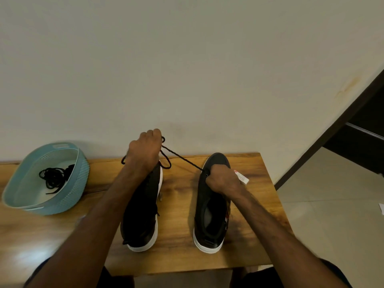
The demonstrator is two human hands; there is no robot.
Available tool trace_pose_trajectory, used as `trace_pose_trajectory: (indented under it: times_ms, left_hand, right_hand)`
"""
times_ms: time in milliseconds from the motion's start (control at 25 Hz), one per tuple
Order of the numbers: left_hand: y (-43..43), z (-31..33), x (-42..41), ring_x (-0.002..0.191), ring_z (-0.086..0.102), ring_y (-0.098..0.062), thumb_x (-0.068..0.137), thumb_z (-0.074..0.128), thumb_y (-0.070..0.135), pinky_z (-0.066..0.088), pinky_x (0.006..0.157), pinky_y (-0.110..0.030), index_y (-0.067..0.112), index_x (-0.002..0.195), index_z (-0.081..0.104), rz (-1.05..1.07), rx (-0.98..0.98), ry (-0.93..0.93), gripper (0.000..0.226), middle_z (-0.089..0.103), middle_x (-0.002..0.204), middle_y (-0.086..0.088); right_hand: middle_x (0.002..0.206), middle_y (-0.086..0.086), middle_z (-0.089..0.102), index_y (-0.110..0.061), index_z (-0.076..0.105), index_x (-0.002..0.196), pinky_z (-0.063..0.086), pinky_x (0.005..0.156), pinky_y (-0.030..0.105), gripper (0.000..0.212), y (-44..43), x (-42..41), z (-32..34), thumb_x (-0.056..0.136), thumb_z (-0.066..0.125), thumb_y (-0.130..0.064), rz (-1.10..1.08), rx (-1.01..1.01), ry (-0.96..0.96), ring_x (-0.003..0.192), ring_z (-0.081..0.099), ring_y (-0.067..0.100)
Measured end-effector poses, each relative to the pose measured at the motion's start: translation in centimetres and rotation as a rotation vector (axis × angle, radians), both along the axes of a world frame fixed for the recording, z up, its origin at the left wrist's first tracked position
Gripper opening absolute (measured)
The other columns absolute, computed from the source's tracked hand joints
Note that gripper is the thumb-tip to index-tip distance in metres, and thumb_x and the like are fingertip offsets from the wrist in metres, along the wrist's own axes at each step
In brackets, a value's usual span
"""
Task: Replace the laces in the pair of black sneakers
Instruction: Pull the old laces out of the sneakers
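Lace [185, 159] taut from left hand [145, 151], fisted round it, to far eyelets of right sneaker [209, 206]; right hand [223, 180] grips that sneaker's upper on the table [178, 206]. Risk: overpulling could drag the lace tail clean through.

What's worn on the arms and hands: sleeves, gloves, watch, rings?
Nothing visible. Left hand and right hand are bare, no gloves, no watch or band at either wrist; forearms bare to the frame edge, no sleeves. Rings cannot be told.
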State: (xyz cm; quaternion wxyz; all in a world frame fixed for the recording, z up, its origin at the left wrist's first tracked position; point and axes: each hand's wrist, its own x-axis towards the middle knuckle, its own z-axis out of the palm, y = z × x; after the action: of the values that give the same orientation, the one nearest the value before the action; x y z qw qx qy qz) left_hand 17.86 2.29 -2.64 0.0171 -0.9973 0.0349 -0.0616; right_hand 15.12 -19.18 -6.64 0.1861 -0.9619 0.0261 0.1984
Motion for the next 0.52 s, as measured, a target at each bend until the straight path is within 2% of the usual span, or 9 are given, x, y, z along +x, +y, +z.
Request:
trace_pose_trajectory:
  times_ms: [80,160,280,360,440,520]
  left_hand:
    - [0.4,0.4,-0.3,0.102,0.053,-0.029,0.088,0.054,-0.003,0.036,0.063,-0.037,0.008,0.113,0.046,0.02,-0.113,-0.091,0.028,0.053,0.111,-0.009]
    - [0.3,1.2,-0.6,0.099,0.053,-0.033,0.091,0.051,-0.002,0.037,0.061,-0.04,0.005,0.113,0.049,0.084,-0.267,-0.28,0.024,0.051,0.112,-0.013]
    - [1.9,3.2,-0.1,0.093,0.054,-0.034,0.099,0.046,0.009,0.038,0.068,-0.042,0.003,0.108,0.05,0.335,-0.663,-0.583,0.012,0.052,0.112,-0.015]
    - [2.2,3.1,-0.3,0.081,0.055,-0.029,0.101,0.047,0.015,0.04,0.067,-0.038,0.006,0.1,0.047,0.184,-0.838,-0.504,0.009,0.053,0.094,-0.012]
    - [0.6,2.5,-1.6,0.065,0.051,-0.012,0.102,0.048,0.012,0.042,0.06,-0.032,0.01,0.099,0.04,0.018,-0.974,-0.273,0.009,0.048,0.078,-0.003]
    - [-1.3,2.4,-2.9,0.064,0.045,-0.004,0.102,0.046,0.009,0.044,0.058,-0.022,0.012,0.106,0.039,-0.033,-1.196,-0.088,0.009,0.044,0.08,0.001]
  right_hand:
    - [0.109,0.013,0.065,-0.005,0.063,0.11,0.053,0.086,0.039,0.023,-0.1,0.0,-0.3,0.095,0.052,-0.019,0.001,0.016,0.004,0.103,0.063,0.031]
    - [0.111,0.013,0.066,-0.005,0.064,0.112,0.052,0.087,0.038,0.024,-0.2,0.2,-0.6,0.096,0.053,-0.019,0.012,0.026,0.008,0.104,0.062,0.03]
    - [0.11,0.012,0.066,-0.005,0.064,0.114,0.051,0.087,0.036,0.025,-0.6,0.6,-0.8,0.097,0.053,-0.019,0.048,0.051,0.017,0.104,0.062,0.028]
    - [0.106,0.011,0.065,-0.005,0.064,0.112,0.051,0.087,0.036,0.022,-0.9,0.6,-0.7,0.098,0.054,-0.019,0.079,0.089,0.014,0.103,0.062,0.027]
    - [0.11,0.011,0.065,-0.006,0.064,0.113,0.05,0.086,0.034,0.022,-1.0,0.6,-0.5,0.099,0.054,-0.02,0.116,0.134,0.003,0.103,0.061,0.024]
    - [0.115,0.008,0.065,-0.009,0.064,0.119,0.049,0.087,0.031,0.024,-0.9,0.5,0.1,0.1,0.055,-0.022,0.115,0.216,-0.023,0.106,0.06,0.022]
